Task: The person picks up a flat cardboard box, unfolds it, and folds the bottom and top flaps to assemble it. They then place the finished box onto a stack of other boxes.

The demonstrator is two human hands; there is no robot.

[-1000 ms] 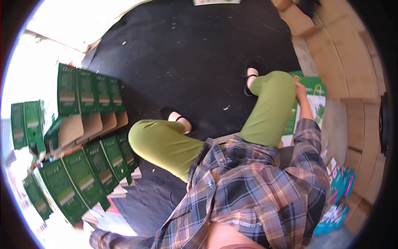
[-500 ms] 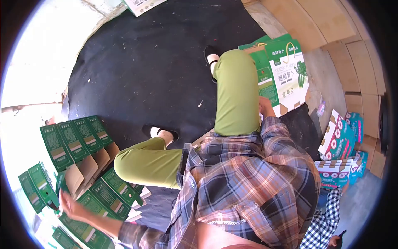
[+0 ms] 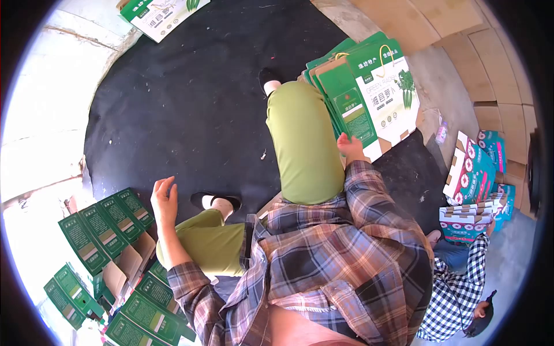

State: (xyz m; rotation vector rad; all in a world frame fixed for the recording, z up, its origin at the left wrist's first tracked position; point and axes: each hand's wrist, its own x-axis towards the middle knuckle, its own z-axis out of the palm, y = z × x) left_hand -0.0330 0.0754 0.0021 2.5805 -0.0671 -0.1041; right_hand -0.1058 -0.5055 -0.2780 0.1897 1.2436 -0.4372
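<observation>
My left hand (image 3: pixel 164 202) is raised over the black floor sheet beside my left knee. Its fingers are loosely bent and apart, with nothing in them. By my right knee, my right hand (image 3: pixel 351 147) has its fingers curled at the lower left edge of a green and white radish carton (image 3: pixel 385 95), seemingly gripping it; the exact contact is partly hidden. That carton lies on top of a stack of flat cartons and has a yellow cord handle (image 3: pixel 383 60). Below my left hand stand several green carton panels (image 3: pixel 109 230) with brown inner flaps.
Another radish carton (image 3: pixel 164 17) lies at the upper left. Brown cardboard boxes (image 3: pixel 502 78) line the right side. Teal and pink cartons (image 3: pixel 470 173) stand at the right, near a person in a checkered shirt (image 3: pixel 459 288). A small bottle (image 3: pixel 441 132) is on the floor.
My left hand has come up and away from the green cartons at the lower left. My right hand shows more beside the stack. The view has shifted, showing more of the upper-left carton.
</observation>
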